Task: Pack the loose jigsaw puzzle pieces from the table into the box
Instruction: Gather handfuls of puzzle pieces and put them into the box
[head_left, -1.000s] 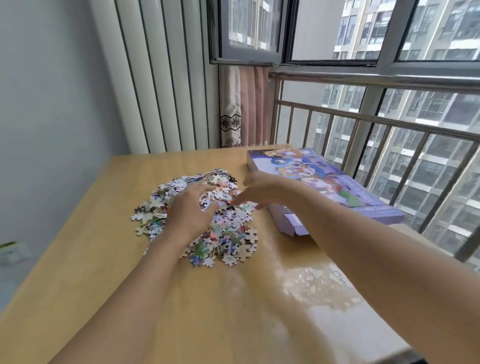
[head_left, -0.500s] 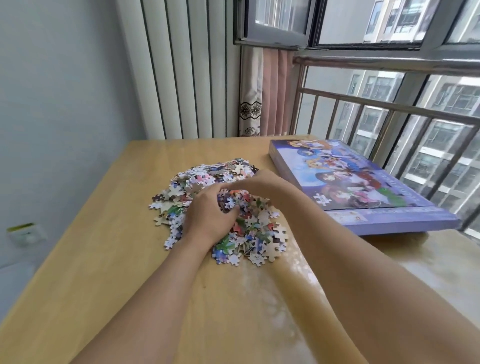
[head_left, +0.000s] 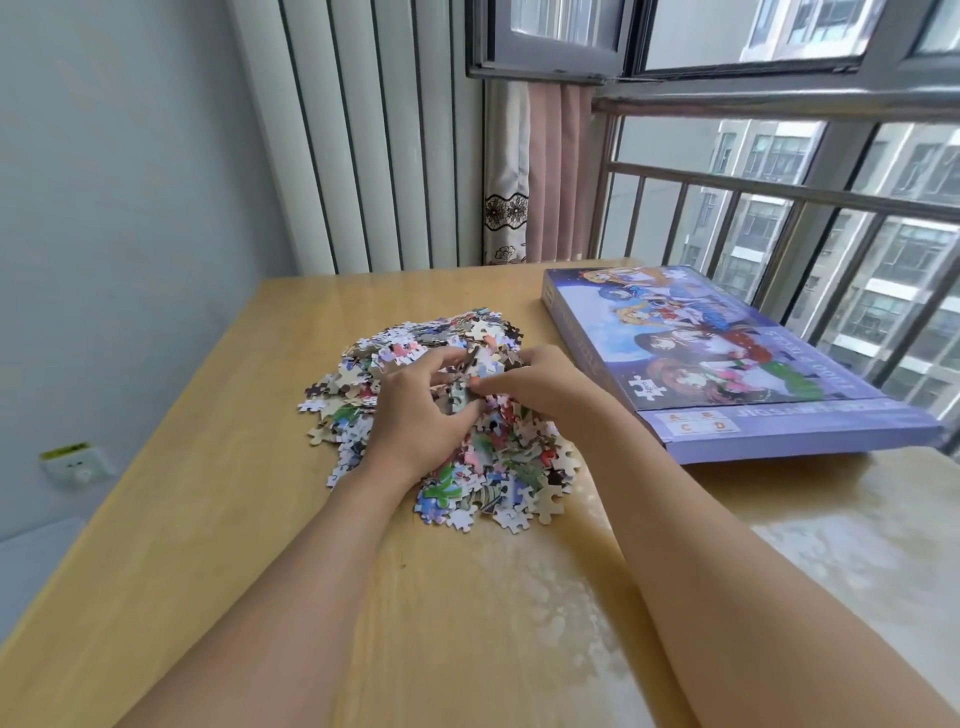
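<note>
A heap of loose jigsaw puzzle pieces (head_left: 483, 467) lies in the middle of the wooden table (head_left: 208, 519). My left hand (head_left: 415, 410) and my right hand (head_left: 530, 384) meet on top of the heap, fingers curled in among the pieces and gathering a bunch between them. The purple puzzle box (head_left: 727, 364) with a cartoon picture on top lies flat to the right of the heap, closed as far as I can see, its near end flap facing me.
A window with metal railing bars (head_left: 779, 192) runs along the table's right side. White vertical slats and a pink curtain (head_left: 550, 171) stand behind the table. A wall socket (head_left: 78, 465) sits low on the left wall.
My right hand came back from near the box to the heap and joined the left hand. Both hands now dig into the pieces. The camera view has shifted left and down.
</note>
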